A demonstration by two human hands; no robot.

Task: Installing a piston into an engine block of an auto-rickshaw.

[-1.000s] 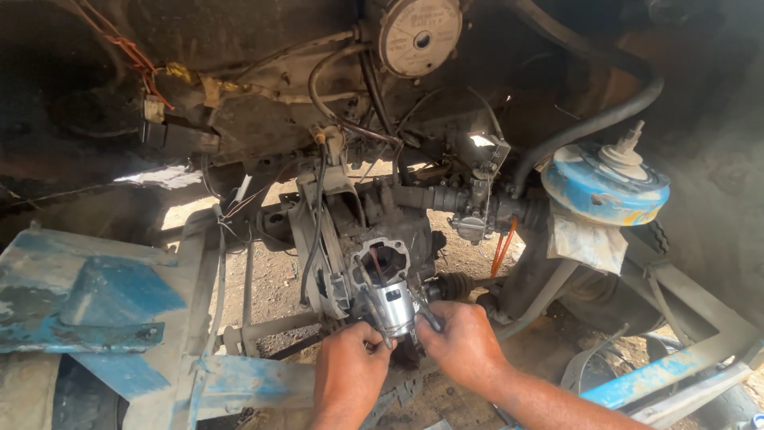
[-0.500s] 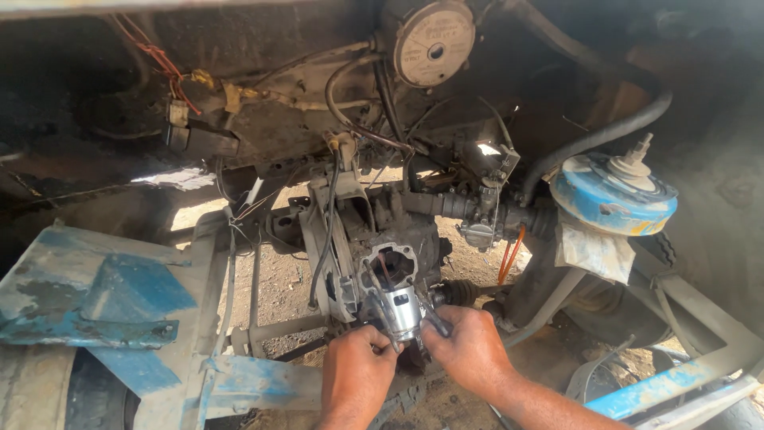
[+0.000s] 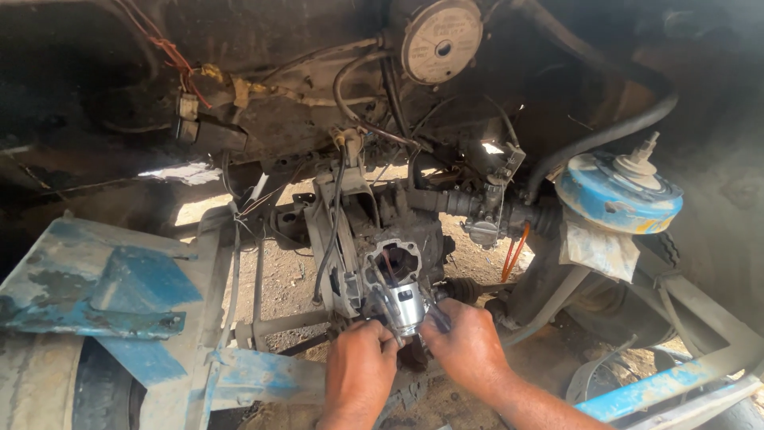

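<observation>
Silver piston (image 3: 407, 304) sits just below the open cylinder bore (image 3: 395, 261), grasped between my left hand (image 3: 360, 368) and right hand (image 3: 469, 346). I judge I am fitting it (next move needs straight alignment with the bore).

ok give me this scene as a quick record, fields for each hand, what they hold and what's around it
left hand: left hand grips the shiny metal piston from its left side
right hand: right hand grips the same piston from the right
piston: sits just below the round engine opening
above: pale round disc
right: blue round canister, orange cable
left: worn blue frame
ground: bare dirt
</observation>
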